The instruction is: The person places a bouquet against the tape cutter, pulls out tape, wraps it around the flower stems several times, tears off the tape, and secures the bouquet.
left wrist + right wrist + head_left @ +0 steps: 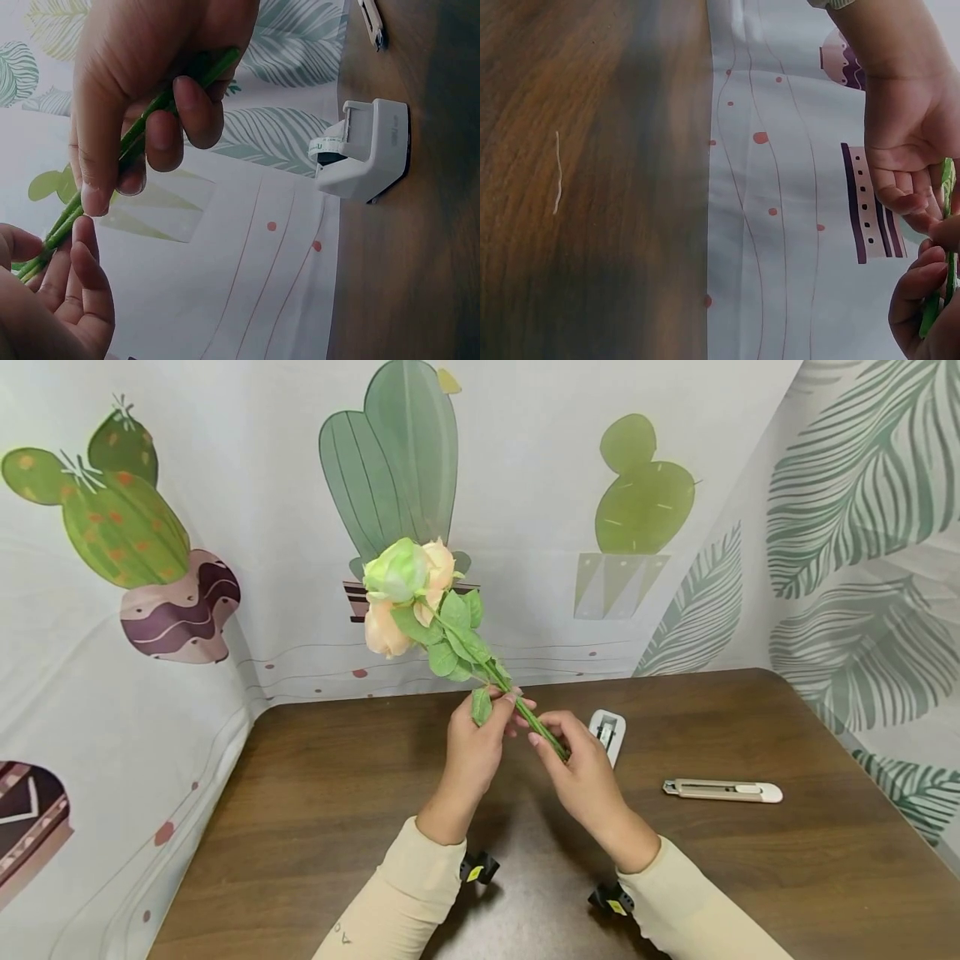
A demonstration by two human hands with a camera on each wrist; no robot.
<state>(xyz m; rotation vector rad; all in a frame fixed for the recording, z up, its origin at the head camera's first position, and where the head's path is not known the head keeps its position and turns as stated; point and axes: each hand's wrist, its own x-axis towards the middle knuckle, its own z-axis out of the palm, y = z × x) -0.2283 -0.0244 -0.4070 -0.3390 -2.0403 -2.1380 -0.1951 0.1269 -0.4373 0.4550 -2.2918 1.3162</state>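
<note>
A small bunch of flowers is held up slantwise over the back of the table, blooms at the upper left. It has a pale green rose (pixel 393 570), peach roses (pixel 386 631), green leaves (pixel 453 635) and several thin green stems (pixel 538 724). My left hand (pixel 474 743) pinches the stems just below the leaves, thumb on top. Lower down, my right hand (pixel 583 770) grips the stem ends between thumb and curled fingers. In the left wrist view, the right hand (pixel 150 52) has its fingers bent round the stems (pixel 131 135).
A white tape dispenser (pixel 375 150) with a roll in it stands beyond my right hand. To its right lies a beige utility knife (pixel 722 790) on the brown wooden table (pixel 315 810). A thin pale strand (pixel 558 172) lies on the tabletop. Behind hangs a cactus-print curtain (pixel 525 510).
</note>
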